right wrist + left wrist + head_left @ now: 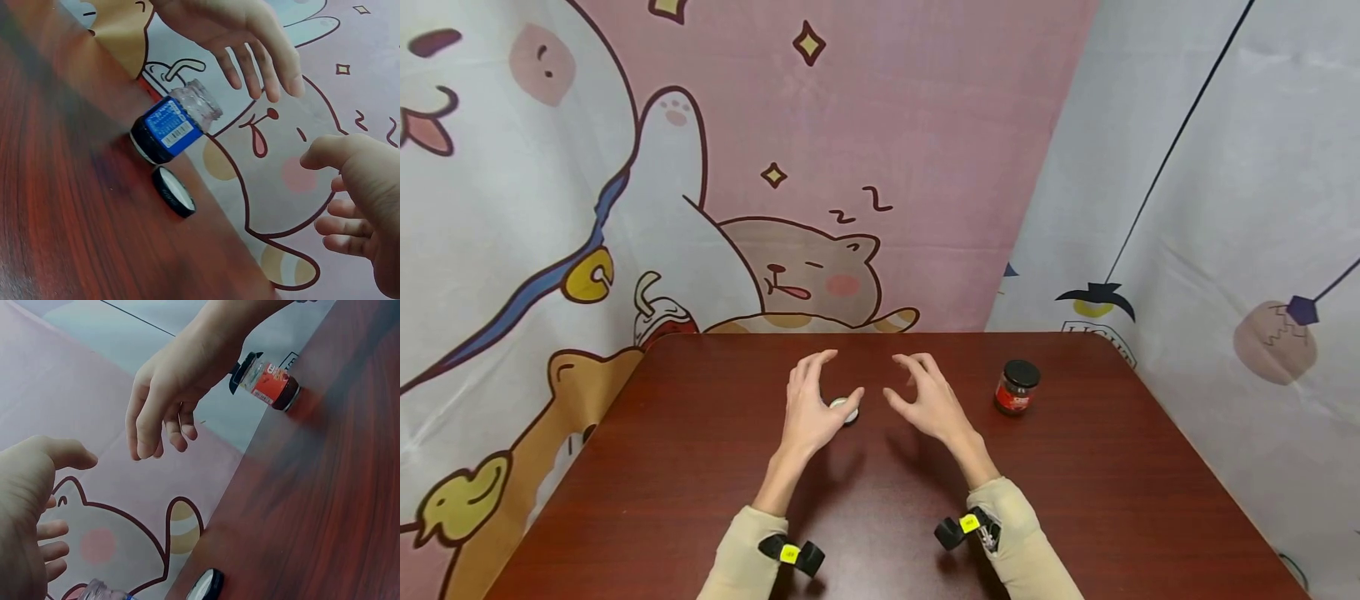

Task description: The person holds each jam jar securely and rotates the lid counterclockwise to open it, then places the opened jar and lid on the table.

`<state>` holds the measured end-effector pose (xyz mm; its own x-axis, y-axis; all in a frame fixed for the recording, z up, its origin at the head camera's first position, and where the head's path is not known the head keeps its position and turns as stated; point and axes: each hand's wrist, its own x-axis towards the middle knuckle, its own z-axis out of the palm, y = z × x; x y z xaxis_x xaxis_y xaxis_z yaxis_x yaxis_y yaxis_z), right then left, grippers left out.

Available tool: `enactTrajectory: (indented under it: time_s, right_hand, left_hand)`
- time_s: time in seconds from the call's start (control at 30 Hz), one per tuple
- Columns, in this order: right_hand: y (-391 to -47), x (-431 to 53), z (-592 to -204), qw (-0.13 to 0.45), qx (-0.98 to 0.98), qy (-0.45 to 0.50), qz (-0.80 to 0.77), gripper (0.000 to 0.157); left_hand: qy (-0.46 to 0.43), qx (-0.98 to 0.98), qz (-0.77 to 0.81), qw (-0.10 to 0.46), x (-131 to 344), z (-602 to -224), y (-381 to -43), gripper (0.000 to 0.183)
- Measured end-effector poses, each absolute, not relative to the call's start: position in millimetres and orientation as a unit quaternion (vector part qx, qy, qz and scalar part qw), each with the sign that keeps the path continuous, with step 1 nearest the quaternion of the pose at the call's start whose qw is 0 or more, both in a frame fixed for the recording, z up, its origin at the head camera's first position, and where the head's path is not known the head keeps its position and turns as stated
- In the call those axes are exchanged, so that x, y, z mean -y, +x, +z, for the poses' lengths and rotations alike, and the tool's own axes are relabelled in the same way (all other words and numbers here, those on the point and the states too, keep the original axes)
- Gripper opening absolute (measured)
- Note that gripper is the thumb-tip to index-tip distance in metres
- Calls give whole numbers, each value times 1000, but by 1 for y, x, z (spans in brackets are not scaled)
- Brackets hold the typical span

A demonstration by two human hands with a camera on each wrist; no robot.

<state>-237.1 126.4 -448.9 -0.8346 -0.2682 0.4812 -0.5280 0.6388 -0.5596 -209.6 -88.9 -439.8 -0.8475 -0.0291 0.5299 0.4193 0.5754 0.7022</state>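
Observation:
My left hand (808,410) hovers over the table, fingers loosely bent and thumb apart, nothing in its grasp. Facing it, the right hand (934,403) is held in a similar relaxed curve, also holding nothing. A dark-rimmed lid with a pale inside (847,411) shows beside the left thumb. In the right wrist view, a blue-labelled glass jar (175,124) stands uncapped, its dark contents low, next to that lid (174,192). The left hand hides this jar in the head view. To the right of the right hand stands a red-labelled jar (1017,388) with its black lid on.
The dark reddish wooden table (715,500) spreads under both arms. Behind it hangs a printed cloth (925,125) with cartoon animals. Small black devices with yellow tags, such as the left wrist camera (792,554), are strapped at both sleeves.

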Motion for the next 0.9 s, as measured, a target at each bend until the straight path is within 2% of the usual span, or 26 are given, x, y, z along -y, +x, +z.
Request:
enactTrajectory:
  time_s: [0.5, 0.9]
  right_hand:
    - [-233, -143, -446, 182, 893, 211, 353, 54]
    - [-232, -164, -447, 194, 894, 201, 351, 54]
  left_hand:
    - [-158, 830, -470, 256, 68, -444, -211, 62]
    - [-162, 827, -484, 237, 57, -448, -213, 62]
